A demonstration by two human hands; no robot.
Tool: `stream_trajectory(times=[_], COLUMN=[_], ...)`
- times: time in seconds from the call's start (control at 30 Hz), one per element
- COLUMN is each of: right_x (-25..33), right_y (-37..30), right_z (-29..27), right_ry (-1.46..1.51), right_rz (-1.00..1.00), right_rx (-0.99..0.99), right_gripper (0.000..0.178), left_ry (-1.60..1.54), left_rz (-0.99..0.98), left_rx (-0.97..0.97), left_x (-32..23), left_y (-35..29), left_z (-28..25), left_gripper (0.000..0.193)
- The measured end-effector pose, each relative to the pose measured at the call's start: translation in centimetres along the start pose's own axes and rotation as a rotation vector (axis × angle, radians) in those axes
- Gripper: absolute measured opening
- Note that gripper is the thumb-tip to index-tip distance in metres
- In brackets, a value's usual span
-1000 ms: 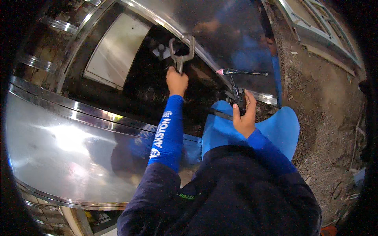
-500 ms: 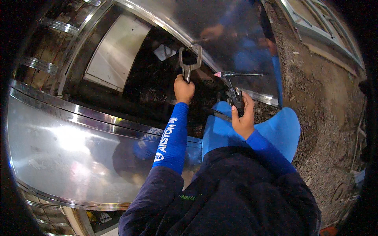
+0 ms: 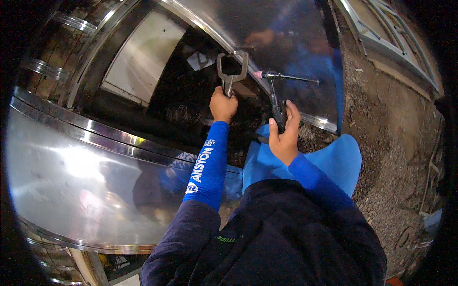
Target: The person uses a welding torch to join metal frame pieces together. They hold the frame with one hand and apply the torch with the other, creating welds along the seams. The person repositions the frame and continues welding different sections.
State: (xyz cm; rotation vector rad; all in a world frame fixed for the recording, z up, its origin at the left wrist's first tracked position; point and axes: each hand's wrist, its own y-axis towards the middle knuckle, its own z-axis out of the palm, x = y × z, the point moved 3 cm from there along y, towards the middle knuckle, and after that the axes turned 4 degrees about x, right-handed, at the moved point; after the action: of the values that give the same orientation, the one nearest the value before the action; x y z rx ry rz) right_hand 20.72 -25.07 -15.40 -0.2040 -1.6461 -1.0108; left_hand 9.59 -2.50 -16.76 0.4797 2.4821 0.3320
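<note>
My left hand [image 3: 223, 107] is wrapped round the handle of a C-shaped locking clamp [image 3: 232, 74]. The clamp's two jaws reach up to the bright metal edge [image 3: 212, 34] of a shiny sheet-metal panel [image 3: 296, 28]; whether they bite on it I cannot tell. In my right hand [image 3: 286, 136] is a TIG welding torch [image 3: 277, 107] with a black handle, a pink nozzle and a long back cap. Its nozzle points left, close to the panel's edge and right of the clamp. My right thumb and fingers lie along both sides of the handle.
A curved polished metal panel [image 3: 86, 186] spans the left side. Beyond it lies a pale rectangular sheet [image 3: 143, 59] beside a dark gap holding coiled wire [image 3: 183, 113]. My blue-clad knee [image 3: 341, 159] is below the torch. Gravelly ground [image 3: 377, 124] and a metal frame [image 3: 405, 43] are on the right.
My right hand has moved slightly left and up with the torch, bringing its nozzle nearer the clamp. My left hand stays on the clamp, and the whole view has shifted a little.
</note>
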Motion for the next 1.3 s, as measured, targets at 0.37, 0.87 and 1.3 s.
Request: stream_trajectory(times=[0.37, 0.87, 1.3], right_x=[1.2, 1.5, 0.8], right_y=[6.2, 7.2, 7.1], right_z=[8.7, 10.9, 11.0], right_ry=[-0.202, -0.262, -0.238], right_rz=[-0.092, 0.041, 0.121], right_rx=[-0.052, -0.032, 0.039], right_gripper=[0.064, 0.067, 0.063], left_ry=[0.031, -0.029, -0.06], left_rz=[-0.058, -0.016, -0.042], left_rx=[0.049, 0.039, 0.013], left_x=[-0.1, -0.3, 0.3], left_y=[-0.1, -0.4, -0.3], left_z=[-0.2, -0.7, 0.0], left_gripper=[0.04, 0.067, 0.064])
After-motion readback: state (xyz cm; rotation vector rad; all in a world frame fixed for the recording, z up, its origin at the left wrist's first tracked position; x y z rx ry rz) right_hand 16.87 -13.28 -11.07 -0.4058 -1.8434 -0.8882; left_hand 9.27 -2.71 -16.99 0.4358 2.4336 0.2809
